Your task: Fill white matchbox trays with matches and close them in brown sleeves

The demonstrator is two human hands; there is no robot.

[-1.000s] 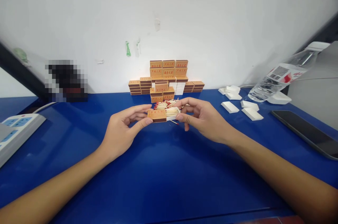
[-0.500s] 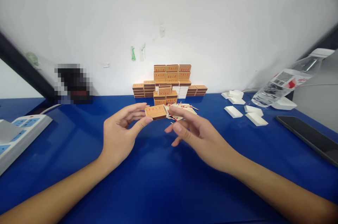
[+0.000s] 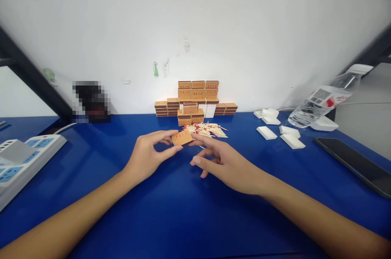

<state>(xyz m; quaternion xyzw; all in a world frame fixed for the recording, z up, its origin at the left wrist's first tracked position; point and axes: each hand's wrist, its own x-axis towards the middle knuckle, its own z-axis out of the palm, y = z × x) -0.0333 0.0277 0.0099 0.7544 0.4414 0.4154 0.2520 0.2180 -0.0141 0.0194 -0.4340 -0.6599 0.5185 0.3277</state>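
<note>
My left hand holds an orange matchbox between thumb and fingers, its printed face tilted up. My right hand is just to the right, fingers apart, its index fingertip at the box's right end. The thumb of that hand is clear of the box. Behind the hands lies a loose pile of red-tipped matches. Beyond it stands a stack of matchboxes against the wall, with lower rows on both sides and a small group in front.
Several white trays lie to the right, near a leaning plastic water bottle. A black phone rests on the blue table at the right. A power strip sits at the left, and a pixelated dark object stands by the wall.
The matchbox has turned in my left hand, its right end now angled upward. The pale inner part seen at that end before no longer shows. The view has shifted slightly.
</note>
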